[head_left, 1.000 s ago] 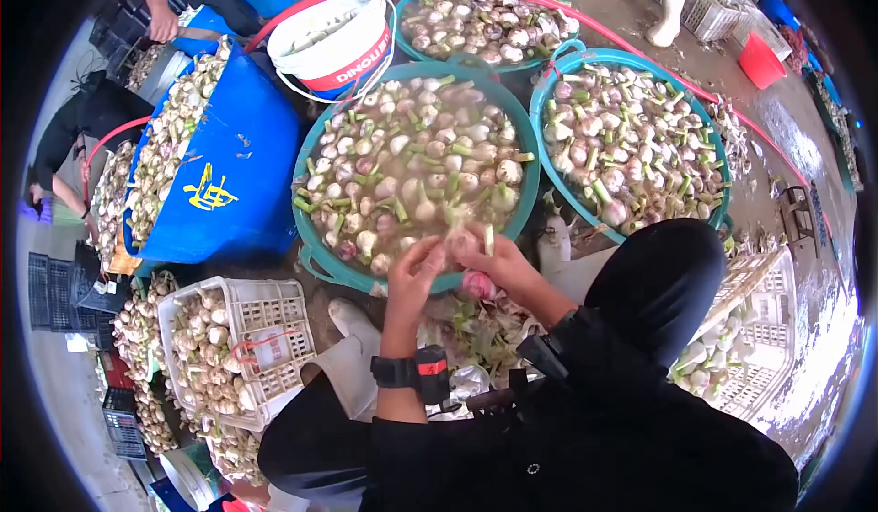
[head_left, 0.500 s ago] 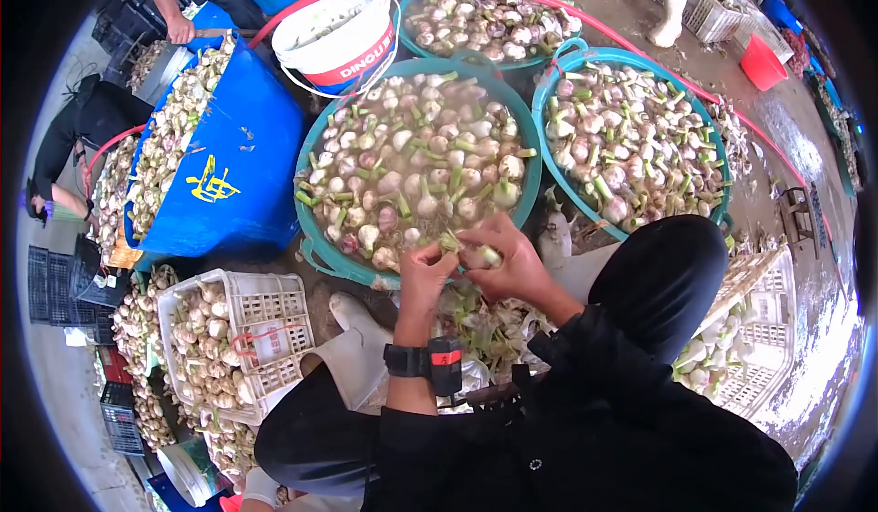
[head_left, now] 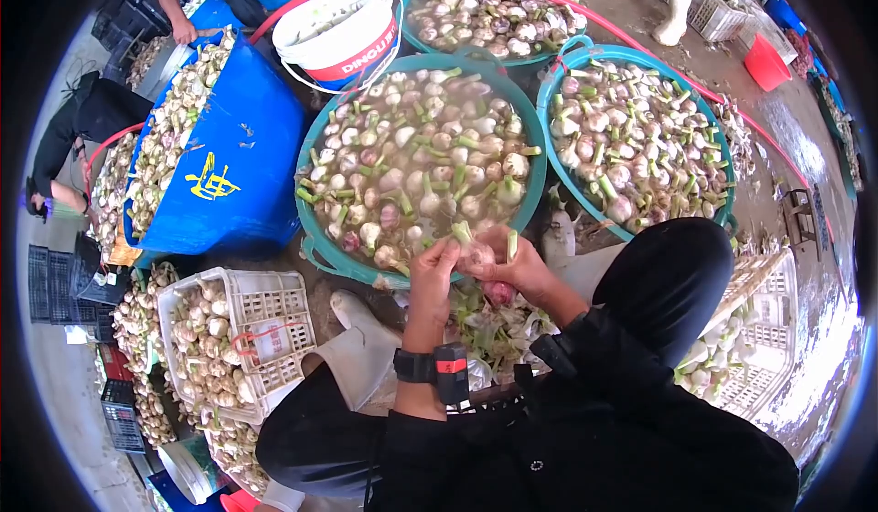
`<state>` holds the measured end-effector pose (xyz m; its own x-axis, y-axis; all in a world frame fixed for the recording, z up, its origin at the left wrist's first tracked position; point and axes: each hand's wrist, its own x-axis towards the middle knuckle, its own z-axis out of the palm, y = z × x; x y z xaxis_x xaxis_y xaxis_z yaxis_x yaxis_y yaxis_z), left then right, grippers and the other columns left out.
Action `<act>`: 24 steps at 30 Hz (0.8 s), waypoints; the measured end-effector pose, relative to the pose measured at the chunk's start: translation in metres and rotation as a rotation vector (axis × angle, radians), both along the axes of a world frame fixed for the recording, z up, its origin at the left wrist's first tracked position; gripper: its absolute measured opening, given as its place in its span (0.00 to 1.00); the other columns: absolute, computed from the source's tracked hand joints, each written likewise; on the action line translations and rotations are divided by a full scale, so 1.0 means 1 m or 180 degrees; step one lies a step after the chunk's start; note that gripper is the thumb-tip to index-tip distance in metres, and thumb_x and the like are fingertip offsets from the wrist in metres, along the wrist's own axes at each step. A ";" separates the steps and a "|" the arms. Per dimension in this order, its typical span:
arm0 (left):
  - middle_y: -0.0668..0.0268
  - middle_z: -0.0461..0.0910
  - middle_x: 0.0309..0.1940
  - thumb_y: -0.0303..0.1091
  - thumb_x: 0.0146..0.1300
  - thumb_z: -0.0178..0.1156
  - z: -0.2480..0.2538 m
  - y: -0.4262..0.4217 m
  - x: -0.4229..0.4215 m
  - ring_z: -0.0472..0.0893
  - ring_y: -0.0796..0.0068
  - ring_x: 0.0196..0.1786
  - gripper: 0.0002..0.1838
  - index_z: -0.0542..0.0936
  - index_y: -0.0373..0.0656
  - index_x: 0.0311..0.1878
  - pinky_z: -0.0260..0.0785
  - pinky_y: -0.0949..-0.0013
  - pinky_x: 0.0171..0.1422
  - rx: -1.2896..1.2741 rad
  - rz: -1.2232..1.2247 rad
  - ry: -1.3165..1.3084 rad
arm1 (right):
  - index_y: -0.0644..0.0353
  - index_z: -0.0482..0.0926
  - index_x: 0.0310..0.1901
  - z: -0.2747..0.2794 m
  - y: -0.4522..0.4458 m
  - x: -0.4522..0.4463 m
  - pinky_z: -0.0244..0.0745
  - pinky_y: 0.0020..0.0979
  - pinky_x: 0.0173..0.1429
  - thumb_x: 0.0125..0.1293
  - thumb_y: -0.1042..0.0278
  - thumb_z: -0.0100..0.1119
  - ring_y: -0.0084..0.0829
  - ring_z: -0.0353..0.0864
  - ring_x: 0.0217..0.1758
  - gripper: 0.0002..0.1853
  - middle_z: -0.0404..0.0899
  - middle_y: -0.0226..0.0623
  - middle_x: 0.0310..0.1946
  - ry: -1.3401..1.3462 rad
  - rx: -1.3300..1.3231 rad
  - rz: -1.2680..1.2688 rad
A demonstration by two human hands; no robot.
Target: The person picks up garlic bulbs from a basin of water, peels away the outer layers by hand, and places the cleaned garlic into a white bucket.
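Note:
Just over the near rim of the middle teal tub (head_left: 306,229), my left hand (head_left: 432,274) is closed, its thumb and fingers on a garlic bulb (head_left: 476,261) with a short green stem pointing up. My right hand (head_left: 532,272) is closed against the other side of that bulb. A second, redder garlic bulb (head_left: 498,293) shows under my right fingers, and a cut green stem sticks up between them; which bulb it belongs to I cannot tell. Many garlic bulbs (head_left: 391,180) lie in cloudy water in the tub. Peelings (head_left: 494,334) are heaped below my hands.
More garlic fills a teal tub at right (head_left: 727,160), another behind (head_left: 416,41), a blue bin (head_left: 238,165) and a white crate (head_left: 274,306). A white bucket (head_left: 320,50) stands behind the middle tub. A red hose (head_left: 631,41) crosses behind. Other people are at the left and back.
My hands have turned the garlic, so a whole bulb with its stem upright now shows between them. The redder bulb has come into sight below my right hand.

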<state>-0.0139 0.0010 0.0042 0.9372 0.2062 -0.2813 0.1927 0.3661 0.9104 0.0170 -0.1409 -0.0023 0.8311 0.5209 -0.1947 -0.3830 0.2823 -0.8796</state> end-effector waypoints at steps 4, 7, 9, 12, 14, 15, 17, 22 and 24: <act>0.73 0.74 0.24 0.32 0.61 0.52 0.004 0.004 -0.002 0.69 0.86 0.27 0.10 0.77 0.34 0.36 0.62 0.79 0.32 0.0414 0.0006 -0.0057 | 0.65 0.65 0.46 -0.005 0.001 0.000 0.72 0.25 0.35 0.49 0.72 0.64 0.25 0.75 0.32 0.23 0.74 0.37 0.33 0.0092 0.0333 0.0235; 0.74 0.73 0.23 0.31 0.61 0.52 0.006 0.000 -0.001 0.68 0.85 0.25 0.10 0.77 0.33 0.36 0.61 0.79 0.29 0.0688 0.0248 -0.0102 | 0.66 0.67 0.45 -0.015 -0.007 0.004 0.71 0.21 0.30 0.55 0.66 0.59 0.24 0.75 0.27 0.19 0.75 0.43 0.35 0.1028 0.1254 0.0847; 0.71 0.72 0.19 0.33 0.61 0.52 0.004 0.000 0.000 0.68 0.83 0.23 0.10 0.76 0.35 0.31 0.61 0.75 0.28 0.1252 0.0397 -0.0068 | 0.66 0.67 0.45 -0.017 0.000 -0.001 0.70 0.20 0.26 0.57 0.62 0.57 0.24 0.74 0.24 0.19 0.75 0.43 0.34 0.1418 0.1306 0.0798; 0.74 0.71 0.21 0.31 0.62 0.50 0.004 -0.001 0.000 0.68 0.86 0.26 0.10 0.73 0.35 0.27 0.60 0.77 0.27 0.4152 0.0887 -0.0567 | 0.64 0.69 0.46 -0.021 0.007 -0.003 0.70 0.20 0.26 0.60 0.57 0.53 0.22 0.72 0.23 0.19 0.75 0.41 0.34 0.2009 0.1607 0.1032; 0.74 0.70 0.20 0.31 0.62 0.49 0.002 -0.009 0.002 0.67 0.85 0.24 0.11 0.72 0.35 0.27 0.59 0.76 0.26 0.4460 0.1016 -0.0970 | 0.63 0.69 0.47 -0.017 0.020 -0.014 0.71 0.21 0.31 0.59 0.58 0.54 0.21 0.73 0.28 0.19 0.74 0.37 0.34 0.1325 0.1091 0.0109; 0.74 0.69 0.18 0.32 0.63 0.48 0.001 -0.011 0.004 0.65 0.84 0.23 0.12 0.71 0.36 0.26 0.58 0.74 0.25 0.4759 0.1134 -0.1386 | 0.63 0.69 0.46 -0.009 0.022 -0.017 0.71 0.23 0.35 0.59 0.60 0.55 0.21 0.73 0.32 0.19 0.73 0.33 0.34 0.1103 0.0935 0.0068; 0.73 0.70 0.20 0.31 0.63 0.47 -0.003 0.004 0.000 0.67 0.83 0.23 0.11 0.71 0.36 0.27 0.59 0.73 0.25 0.3575 0.0795 -0.0698 | 0.63 0.69 0.46 -0.009 0.009 -0.012 0.71 0.23 0.36 0.58 0.61 0.55 0.22 0.73 0.32 0.18 0.72 0.33 0.34 0.0771 0.0714 0.0442; 0.69 0.75 0.28 0.36 0.64 0.47 0.013 0.017 -0.006 0.72 0.83 0.27 0.12 0.72 0.36 0.35 0.64 0.78 0.29 0.0032 0.0300 -0.0179 | 0.64 0.63 0.51 0.013 -0.004 0.004 0.72 0.26 0.35 0.57 0.66 0.55 0.27 0.76 0.29 0.22 0.72 0.37 0.34 0.1114 0.0826 0.1231; 0.69 0.75 0.27 0.38 0.64 0.48 0.024 0.016 -0.010 0.72 0.83 0.28 0.13 0.73 0.36 0.39 0.64 0.79 0.32 -0.0186 0.0244 -0.0165 | 0.64 0.60 0.53 0.006 0.001 0.003 0.73 0.28 0.34 0.57 0.67 0.55 0.29 0.76 0.28 0.24 0.72 0.39 0.36 0.0792 0.0753 0.1100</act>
<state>-0.0243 0.0173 0.0280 0.9329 0.2625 -0.2465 0.1153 0.4307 0.8951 0.0195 -0.1398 0.0037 0.5449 0.8122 -0.2085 -0.6801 0.2825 -0.6765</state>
